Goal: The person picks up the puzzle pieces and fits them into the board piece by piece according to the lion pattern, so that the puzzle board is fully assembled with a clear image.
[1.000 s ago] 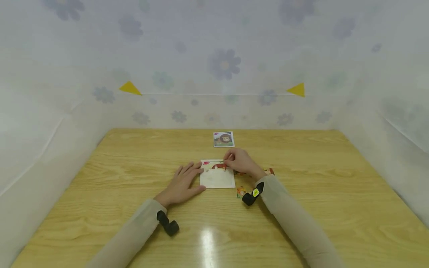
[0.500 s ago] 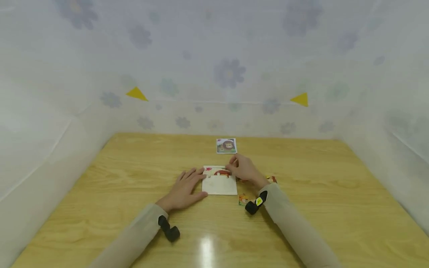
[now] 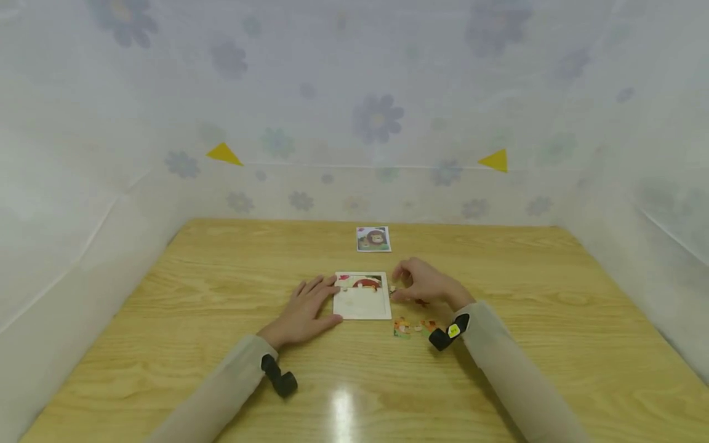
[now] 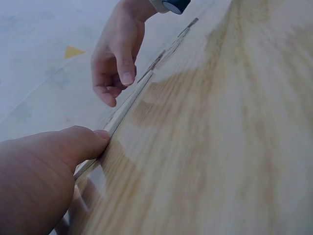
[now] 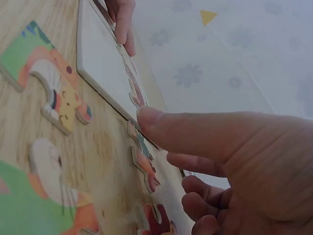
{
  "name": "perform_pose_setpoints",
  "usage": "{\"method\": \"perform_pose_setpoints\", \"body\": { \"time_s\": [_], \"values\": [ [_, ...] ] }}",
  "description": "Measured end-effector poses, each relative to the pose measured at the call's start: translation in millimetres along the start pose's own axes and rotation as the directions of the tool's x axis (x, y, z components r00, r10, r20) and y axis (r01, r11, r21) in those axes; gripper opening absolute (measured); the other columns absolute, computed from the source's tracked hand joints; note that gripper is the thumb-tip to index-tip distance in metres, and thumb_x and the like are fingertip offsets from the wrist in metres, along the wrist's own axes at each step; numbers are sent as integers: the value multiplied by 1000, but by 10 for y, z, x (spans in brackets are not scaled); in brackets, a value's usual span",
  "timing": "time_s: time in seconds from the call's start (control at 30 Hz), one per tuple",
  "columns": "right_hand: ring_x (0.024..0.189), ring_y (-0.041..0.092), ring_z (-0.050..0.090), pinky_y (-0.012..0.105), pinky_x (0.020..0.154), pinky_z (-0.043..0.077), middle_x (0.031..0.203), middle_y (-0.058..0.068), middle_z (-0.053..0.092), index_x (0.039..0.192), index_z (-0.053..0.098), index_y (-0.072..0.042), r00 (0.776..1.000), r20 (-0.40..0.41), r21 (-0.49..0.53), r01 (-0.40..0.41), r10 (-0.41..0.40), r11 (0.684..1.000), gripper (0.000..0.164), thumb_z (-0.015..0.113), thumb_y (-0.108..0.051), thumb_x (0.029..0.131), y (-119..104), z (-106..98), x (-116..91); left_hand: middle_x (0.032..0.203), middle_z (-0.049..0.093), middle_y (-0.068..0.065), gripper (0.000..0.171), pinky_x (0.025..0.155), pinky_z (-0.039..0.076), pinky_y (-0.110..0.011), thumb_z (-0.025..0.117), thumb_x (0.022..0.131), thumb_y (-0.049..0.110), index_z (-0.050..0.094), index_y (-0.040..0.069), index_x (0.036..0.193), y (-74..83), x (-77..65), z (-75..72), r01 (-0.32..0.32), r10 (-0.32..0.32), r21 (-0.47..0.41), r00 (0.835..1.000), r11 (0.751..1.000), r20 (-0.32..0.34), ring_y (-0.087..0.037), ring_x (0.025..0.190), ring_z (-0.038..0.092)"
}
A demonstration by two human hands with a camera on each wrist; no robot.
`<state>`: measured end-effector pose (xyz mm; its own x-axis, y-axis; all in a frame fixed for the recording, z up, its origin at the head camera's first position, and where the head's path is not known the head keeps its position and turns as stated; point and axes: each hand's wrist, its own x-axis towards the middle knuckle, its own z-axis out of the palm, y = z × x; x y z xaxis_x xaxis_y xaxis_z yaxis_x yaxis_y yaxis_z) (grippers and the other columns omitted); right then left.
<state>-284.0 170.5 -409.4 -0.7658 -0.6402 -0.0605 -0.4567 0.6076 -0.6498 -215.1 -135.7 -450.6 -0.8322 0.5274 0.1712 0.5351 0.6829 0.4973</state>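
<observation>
A white puzzle board (image 3: 362, 306) lies on the table; its far strip carries fitted pieces (image 3: 366, 282) with pink and reddish-brown artwork. My left hand (image 3: 301, 314) rests spread along the board's left side, and its thumb (image 4: 88, 142) touches the edge in the left wrist view. To the right of the board, my right hand (image 3: 425, 286) hovers over loose pieces, thumb apart from the bent fingers, nothing held between them. The right wrist view shows an orange-and-teal puzzle piece (image 5: 143, 159) just below that thumb. An orange-and-green puzzle piece (image 5: 29, 58) lies nearer the front.
A small picture card (image 3: 373, 239) with a lion lies behind the board. Another large piece (image 5: 29, 196) and a dark red piece (image 5: 156, 220) lie on the wooden table (image 3: 249, 258). White flower-patterned sheeting (image 3: 327, 111) surrounds the table's back and sides.
My right hand has left the board's top right corner and moved right, over the loose pieces. A fitted piece now shows at that corner. My left hand stays on the board.
</observation>
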Motion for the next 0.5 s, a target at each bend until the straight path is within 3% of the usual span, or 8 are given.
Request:
{"method": "perform_pose_setpoints", "body": {
  "time_s": [0.17, 0.5],
  "values": [
    [43, 6, 48, 25, 56, 50, 65, 6, 62, 102, 63, 5, 998, 41, -1, 56, -56, 998, 26, 73, -13, 85, 16, 29, -16, 157, 31, -8, 61, 116, 9, -61, 59, 93, 44, 46, 11, 143, 3, -6, -8, 3, -3, -6, 1000, 1000, 7, -36, 146, 21],
    [43, 10, 44, 27, 43, 43, 74, 5, 56, 95, 53, -4, 998, 69, 109, -23, 15, 994, 17, 68, -9, 89, -37, 25, -49, 157, 31, -9, 61, 115, 9, -61, 60, 93, 42, 45, 10, 143, 35, -3, -31, 4, -4, -8, 1000, 1000, 7, -36, 145, 21]
  ]
}}
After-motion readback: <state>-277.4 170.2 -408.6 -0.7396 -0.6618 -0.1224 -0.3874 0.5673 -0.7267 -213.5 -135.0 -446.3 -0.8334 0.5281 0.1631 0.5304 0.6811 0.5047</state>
